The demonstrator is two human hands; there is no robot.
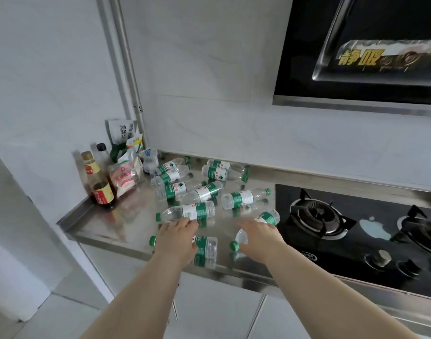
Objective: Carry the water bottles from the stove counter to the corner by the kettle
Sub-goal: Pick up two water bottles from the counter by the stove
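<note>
Several clear water bottles with green labels and green caps lie on their sides on the steel counter, left of the stove. My left hand reaches out palm down over the nearest bottle, and its fingertips touch the bottle behind it. My right hand lies palm down across a slanted bottle whose green cap shows below the hand. The fingers of both hands are stretched out, not curled around a bottle. More bottles lie further back. No kettle is in view.
A black gas stove with two burners fills the counter's right side, under a black range hood. Sauce bottles and food packets stand in the back left corner. The counter ends at the left in a raised lip.
</note>
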